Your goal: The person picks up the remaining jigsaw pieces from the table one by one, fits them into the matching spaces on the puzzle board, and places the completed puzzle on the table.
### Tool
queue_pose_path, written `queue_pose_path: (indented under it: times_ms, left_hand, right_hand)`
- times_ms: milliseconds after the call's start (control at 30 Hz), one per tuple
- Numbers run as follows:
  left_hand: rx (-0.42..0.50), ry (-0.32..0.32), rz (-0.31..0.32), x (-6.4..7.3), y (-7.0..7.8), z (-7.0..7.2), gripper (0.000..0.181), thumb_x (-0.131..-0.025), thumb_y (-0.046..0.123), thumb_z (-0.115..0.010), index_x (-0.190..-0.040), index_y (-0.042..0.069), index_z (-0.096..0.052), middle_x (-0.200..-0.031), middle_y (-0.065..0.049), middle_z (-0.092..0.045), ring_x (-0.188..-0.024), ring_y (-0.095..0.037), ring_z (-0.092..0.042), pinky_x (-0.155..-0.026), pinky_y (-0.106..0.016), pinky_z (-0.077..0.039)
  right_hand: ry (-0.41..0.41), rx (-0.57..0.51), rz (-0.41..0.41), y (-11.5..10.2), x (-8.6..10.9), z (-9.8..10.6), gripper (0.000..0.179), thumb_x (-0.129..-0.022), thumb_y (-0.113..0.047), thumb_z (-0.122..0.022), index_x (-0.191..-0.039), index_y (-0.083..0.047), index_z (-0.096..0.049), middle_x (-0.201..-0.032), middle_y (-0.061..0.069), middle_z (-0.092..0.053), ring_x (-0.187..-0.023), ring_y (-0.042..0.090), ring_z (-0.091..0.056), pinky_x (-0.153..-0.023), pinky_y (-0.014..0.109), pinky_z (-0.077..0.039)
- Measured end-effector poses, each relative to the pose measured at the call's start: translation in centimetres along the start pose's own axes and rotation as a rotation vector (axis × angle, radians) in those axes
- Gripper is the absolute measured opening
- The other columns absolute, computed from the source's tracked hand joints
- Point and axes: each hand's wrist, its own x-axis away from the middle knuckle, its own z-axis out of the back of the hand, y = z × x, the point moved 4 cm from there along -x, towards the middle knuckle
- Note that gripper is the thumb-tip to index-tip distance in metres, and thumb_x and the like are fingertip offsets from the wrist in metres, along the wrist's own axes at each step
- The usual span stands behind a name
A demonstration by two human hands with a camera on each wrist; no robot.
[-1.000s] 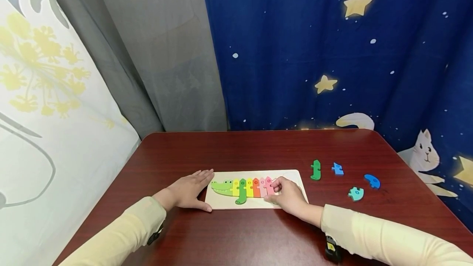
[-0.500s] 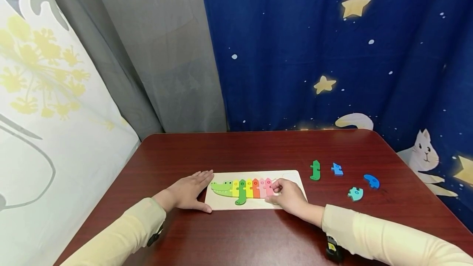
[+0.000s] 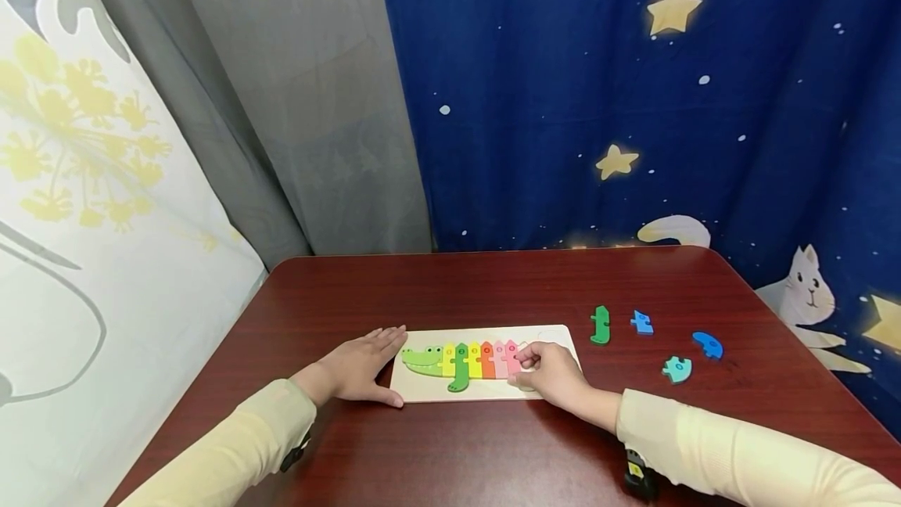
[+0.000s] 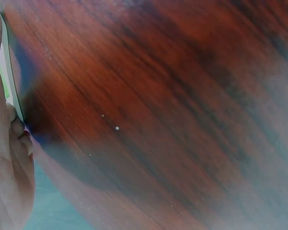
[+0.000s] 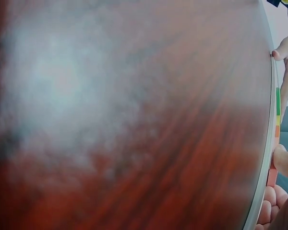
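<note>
The left hand (image 3: 359, 366), fingers extended and gripping nothing, rests against the left end of the pale board (image 3: 428, 388), which bears a crocodile row (image 3: 461, 362). The rightmost pink piece (image 3: 512, 356) is pinched between thumb and fingers of the right hand (image 3: 556, 375). Farther right lie the green piece (image 3: 601, 325), notched blue piece (image 3: 642, 322), teal piece (image 3: 678, 369) and curved blue piece (image 3: 708, 345).

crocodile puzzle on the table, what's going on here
A person is working on a crocodile puzzle on a pale board. The left hand rests at the board's left end, while the right hand pinches the rightmost pink piece in the visible row. Four pieces lie loose on the table, right of the board: a green one, a blue one, a curved blue one and a teal one.
</note>
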Motion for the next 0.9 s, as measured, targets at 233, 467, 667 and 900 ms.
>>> queue_pose_path:
  times_ms: [233, 467, 667, 900]
  left_hand:
    - [0.004, -0.002, -0.006, 0.02, 0.04, 0.02, 0.117, -0.074, 0.089, -0.038, -0.155, 0.006, -0.02, -0.16, -0.009, -0.017, -0.146, -0.022, -0.017, -0.117, -0.036, -0.018]
    - [0.001, 0.009, -0.006, -0.02, -0.03, 0.03, 0.117, -0.075, 0.089, -0.037, -0.155, 0.005, -0.021, -0.16, -0.009, -0.018, -0.146, -0.022, -0.017, -0.117, -0.036, -0.018]
    - [0.003, 0.005, -0.008, -0.04, -0.07, 0.06, 0.117, -0.075, 0.089, -0.037, -0.155, 0.006, -0.021, -0.16, -0.009, -0.018, -0.146, -0.022, -0.017, -0.117, -0.036, -0.018]
    - [0.009, 0.004, -0.01, -0.01, -0.06, 0.02, 0.117, -0.075, 0.089, -0.037, -0.155, 0.006, -0.021, -0.16, -0.009, -0.018, -0.146, -0.022, -0.017, -0.117, -0.036, -0.018]
  right_hand:
    - [-0.005, -0.024, 0.008, 0.02, -0.33, 0.08, 0.021, -0.066, -0.007, -0.087, -0.08, -0.004, -0.072, -0.069, -0.005, -0.06, -0.063, 0.008, -0.055, -0.061, 0.022, -0.048]
    - [-0.016, -0.013, 0.0, 0.13, -0.55, 0.19, 0.017, -0.066, -0.002, -0.084, -0.079, -0.004, -0.073, -0.067, -0.005, -0.06, -0.063, 0.009, -0.054, -0.06, 0.023, -0.047]
    - [-0.012, 0.007, 0.003, 0.08, -0.6, 0.4, 0.017, -0.066, -0.002, -0.085, -0.077, -0.005, -0.072, -0.065, -0.005, -0.059, -0.062, 0.008, -0.054, -0.058, 0.023, -0.047]
    - [-0.031, -0.004, 0.024, 0.04, -0.62, 0.37, 0.017, -0.067, -0.002, -0.085, -0.078, -0.005, -0.072, -0.066, -0.004, -0.06, -0.063, 0.009, -0.054, -0.059, 0.023, -0.047]
